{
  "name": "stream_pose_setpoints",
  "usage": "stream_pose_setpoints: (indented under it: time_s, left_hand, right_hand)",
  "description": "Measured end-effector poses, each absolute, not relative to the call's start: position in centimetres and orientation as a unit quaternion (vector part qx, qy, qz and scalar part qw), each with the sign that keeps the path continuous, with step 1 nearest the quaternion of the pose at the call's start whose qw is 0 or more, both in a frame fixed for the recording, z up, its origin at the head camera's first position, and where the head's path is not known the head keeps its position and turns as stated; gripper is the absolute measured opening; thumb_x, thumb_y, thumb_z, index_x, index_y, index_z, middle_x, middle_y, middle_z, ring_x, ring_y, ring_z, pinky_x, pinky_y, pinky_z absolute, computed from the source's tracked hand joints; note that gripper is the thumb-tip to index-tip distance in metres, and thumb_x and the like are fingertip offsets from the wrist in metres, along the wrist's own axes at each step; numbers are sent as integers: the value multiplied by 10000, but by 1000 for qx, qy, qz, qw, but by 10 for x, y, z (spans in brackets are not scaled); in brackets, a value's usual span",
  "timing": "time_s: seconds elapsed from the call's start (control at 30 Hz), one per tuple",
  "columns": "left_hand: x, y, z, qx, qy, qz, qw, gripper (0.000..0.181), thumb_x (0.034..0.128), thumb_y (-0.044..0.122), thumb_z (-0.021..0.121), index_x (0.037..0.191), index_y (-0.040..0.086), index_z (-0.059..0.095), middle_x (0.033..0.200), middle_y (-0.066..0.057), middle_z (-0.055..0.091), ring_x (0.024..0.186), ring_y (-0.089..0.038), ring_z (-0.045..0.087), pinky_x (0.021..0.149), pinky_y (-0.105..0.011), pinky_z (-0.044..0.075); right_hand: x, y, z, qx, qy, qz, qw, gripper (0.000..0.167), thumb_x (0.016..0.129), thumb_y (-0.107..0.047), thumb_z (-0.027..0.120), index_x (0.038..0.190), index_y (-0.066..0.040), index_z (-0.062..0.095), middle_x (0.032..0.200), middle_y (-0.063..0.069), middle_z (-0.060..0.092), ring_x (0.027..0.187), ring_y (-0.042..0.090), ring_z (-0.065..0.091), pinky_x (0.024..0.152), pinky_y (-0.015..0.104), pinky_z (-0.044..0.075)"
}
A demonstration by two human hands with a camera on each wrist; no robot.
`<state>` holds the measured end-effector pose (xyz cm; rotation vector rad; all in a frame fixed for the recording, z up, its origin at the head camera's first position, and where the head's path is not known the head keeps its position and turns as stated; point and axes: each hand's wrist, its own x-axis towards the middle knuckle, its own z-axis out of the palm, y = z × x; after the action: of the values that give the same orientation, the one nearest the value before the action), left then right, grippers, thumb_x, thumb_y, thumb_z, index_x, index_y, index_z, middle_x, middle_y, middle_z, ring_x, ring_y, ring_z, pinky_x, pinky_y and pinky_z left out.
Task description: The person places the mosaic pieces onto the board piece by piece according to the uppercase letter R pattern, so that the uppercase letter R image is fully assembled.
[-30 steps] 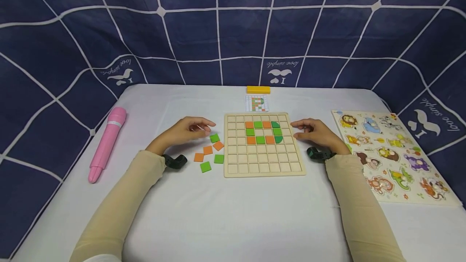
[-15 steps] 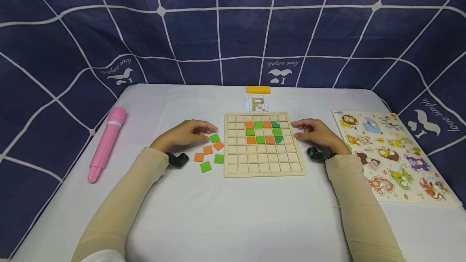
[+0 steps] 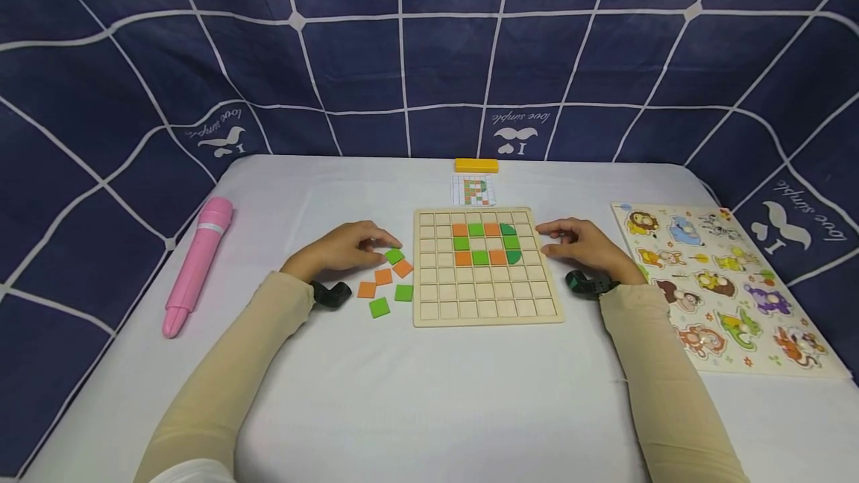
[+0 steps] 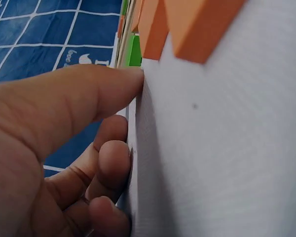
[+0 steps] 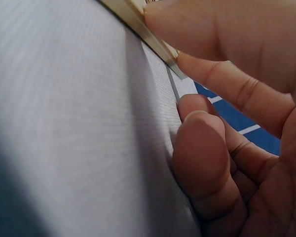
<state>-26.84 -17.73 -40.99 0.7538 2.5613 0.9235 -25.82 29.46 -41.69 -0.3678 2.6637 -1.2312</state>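
Several green and orange square tiles lie loose left of a wooden grid board (image 3: 486,293). My left hand (image 3: 338,248) has thumb and index finger at the edges of the farthest green tile (image 3: 394,255), which lies on the table; the other fingers are curled beneath the palm. The left wrist view shows the thumb tip beside that tile. My right hand (image 3: 584,244) rests on the table, with thumb and index fingertips touching the board's right edge and the other fingers loosely curled. Orange, green and dark green rounded pieces form a closed loop in the board's upper cells.
A pattern card (image 3: 473,191) lies behind the board, with a yellow bar (image 3: 476,165) beyond it. A pink microphone-shaped toy (image 3: 199,267) lies at the left. An animal puzzle board (image 3: 728,289) lies at the right, partly under the right forearm. A dark blue curtain surrounds the table.
My left hand has moved a little right and toward me, its thumb and index finger coming to the farthest green tile, which has shifted slightly. My right hand has stayed at the board's edge.
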Motion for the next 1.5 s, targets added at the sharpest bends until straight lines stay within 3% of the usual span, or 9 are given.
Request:
stream_pose_setpoints:
  time_s: [0.33, 0.6, 1.1, 1.5]
  left_hand:
    - [-273, -184, -418, 213, 900, 363, 114, 337, 916, 141, 878, 1231, 56, 795, 1048, -42, 715, 847, -170, 569, 786, -295, 459]
    - [-274, -186, -417, 209, 897, 374, 106, 316, 892, 115, 887, 1184, 37, 797, 1018, -39, 712, 822, -169, 577, 749, -273, 468]
    - [-271, -184, -421, 190, 892, 404, 70, 280, 910, 121, 872, 1159, 27, 782, 952, -33, 704, 834, -164, 572, 764, -230, 461]
    - [-264, -172, -404, 190, 886, 421, 36, 317, 900, 159, 878, 1195, 81, 795, 967, -32, 701, 840, -219, 592, 787, -306, 468]
  right_hand:
    - [-261, 294, -418, -122, 896, -415, 97, 523, 974, -71, 794, 1434, 107, 618, 1221, 234, 601, 886, 195, 455, 746, 245, 383]
    - [-262, 295, -417, -126, 897, -412, 94, 525, 968, -74, 801, 1429, 104, 624, 1211, 230, 606, 886, 200, 453, 753, 255, 379]
    - [-257, 295, -416, -132, 893, -419, 95, 523, 973, -73, 789, 1431, 112, 615, 1214, 234, 598, 853, 177, 459, 718, 250, 391]
    - [-256, 294, -414, -132, 894, -417, 95, 517, 975, -84, 791, 1425, 106, 623, 1212, 230, 602, 835, 161, 465, 710, 248, 395]
